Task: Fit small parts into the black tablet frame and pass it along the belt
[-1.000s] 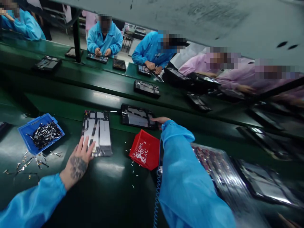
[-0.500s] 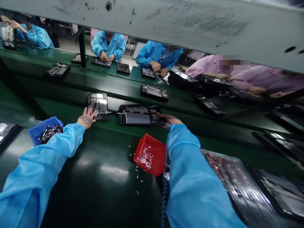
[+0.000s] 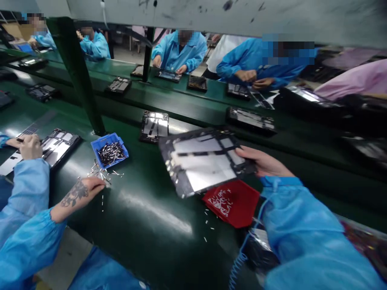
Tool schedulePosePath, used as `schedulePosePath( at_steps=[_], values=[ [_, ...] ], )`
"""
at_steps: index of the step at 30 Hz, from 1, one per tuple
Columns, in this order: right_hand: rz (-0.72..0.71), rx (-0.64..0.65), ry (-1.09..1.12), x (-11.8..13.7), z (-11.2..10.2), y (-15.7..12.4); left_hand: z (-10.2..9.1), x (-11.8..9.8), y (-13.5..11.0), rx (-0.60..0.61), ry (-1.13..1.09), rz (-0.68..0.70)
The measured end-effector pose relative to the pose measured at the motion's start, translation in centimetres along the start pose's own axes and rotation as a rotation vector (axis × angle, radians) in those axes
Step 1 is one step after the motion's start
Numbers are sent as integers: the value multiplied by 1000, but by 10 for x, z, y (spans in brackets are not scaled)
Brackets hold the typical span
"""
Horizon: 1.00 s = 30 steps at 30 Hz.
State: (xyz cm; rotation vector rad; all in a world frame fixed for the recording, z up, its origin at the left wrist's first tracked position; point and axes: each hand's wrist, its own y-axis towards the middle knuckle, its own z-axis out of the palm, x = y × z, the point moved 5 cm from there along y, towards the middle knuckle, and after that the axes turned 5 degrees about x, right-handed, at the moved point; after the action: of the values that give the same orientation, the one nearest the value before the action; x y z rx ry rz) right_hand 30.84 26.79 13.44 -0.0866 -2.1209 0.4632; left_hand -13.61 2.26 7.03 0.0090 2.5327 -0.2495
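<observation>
My right hand [image 3: 260, 161] grips the edge of a black tablet housing [image 3: 202, 159] and holds it tilted above the green conveyor belt [image 3: 151, 213]. Its inner face shows silver panels and black tape. Below it lies a red plastic bin [image 3: 231, 203] holding small white pieces, with a few more scattered on the belt. My left hand [image 3: 92, 187], fingers drawn together, rests on the belt beside loose metal pins [image 3: 101, 173]. Nothing shows between its fingers. A blue plastic tray [image 3: 109, 150] full of dark-and-silver pins sits just beyond it.
A second tablet housing [image 3: 154, 127] lies on the belt ahead. At far left, a co-worker's hand [image 3: 28, 147] rests on another housing [image 3: 57, 147]. A dark steel post [image 3: 75, 72] rises beyond the tray. Co-workers in blue gowns sit across the far belt.
The view has swung left. My right hand has lifted the tablet housing off the belt, and my left hand has left the other housing and moved to the scattered pins.
</observation>
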Motion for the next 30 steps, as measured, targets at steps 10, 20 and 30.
schedulePosePath(
  at_steps=[10,20,30],
  values=[
    [106,833,-114,1,131,-2,25,46,-22,-197,105,-80],
    [-5,514,-477,2,137,17,27,53,-8,-111,279,-62],
    [-410,192,-506,4,89,-182,10,42,-26,-131,315,-89]
  ],
)
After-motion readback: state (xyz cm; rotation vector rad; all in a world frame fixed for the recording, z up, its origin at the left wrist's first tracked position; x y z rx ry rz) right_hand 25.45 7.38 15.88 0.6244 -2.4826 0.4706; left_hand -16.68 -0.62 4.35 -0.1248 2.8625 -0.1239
